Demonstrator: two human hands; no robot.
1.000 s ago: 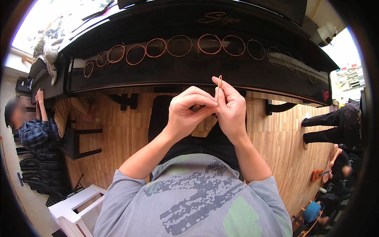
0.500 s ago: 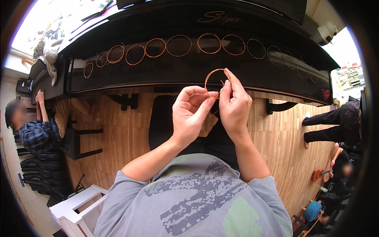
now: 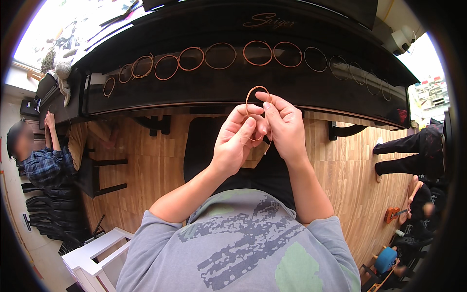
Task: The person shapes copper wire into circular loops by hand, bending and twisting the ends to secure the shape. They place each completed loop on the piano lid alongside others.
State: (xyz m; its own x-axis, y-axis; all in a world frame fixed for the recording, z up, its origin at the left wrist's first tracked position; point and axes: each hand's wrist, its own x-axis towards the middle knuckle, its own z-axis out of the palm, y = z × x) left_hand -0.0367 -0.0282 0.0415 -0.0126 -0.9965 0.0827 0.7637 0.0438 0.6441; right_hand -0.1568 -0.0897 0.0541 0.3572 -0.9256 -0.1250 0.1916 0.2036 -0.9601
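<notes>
A small coil of copper-coloured string is held up in front of the black piano. My left hand pinches the coil's left side between thumb and fingers. On the coil's right side, my right hand has its thumb and fingertips closed on the string. A loose end of the string hangs below the fingers, between the two hands. My fingers hide part of the loop. Beyond my hands, a row of similar coils lies on the piano's dark surface: copper-coloured coils at left and middle, thinner silvery coils to the right.
The glossy black piano spans the far side. At left, a person in a plaid shirt is beside a black bench. White furniture stands near left. Another person's dark trousers and a ukulele show at right.
The coil has shifted slightly left, and a loose end now dangles beneath it. My right fingers have come down and leftward, closer to my left fingers. The coils on the piano are unmoved.
</notes>
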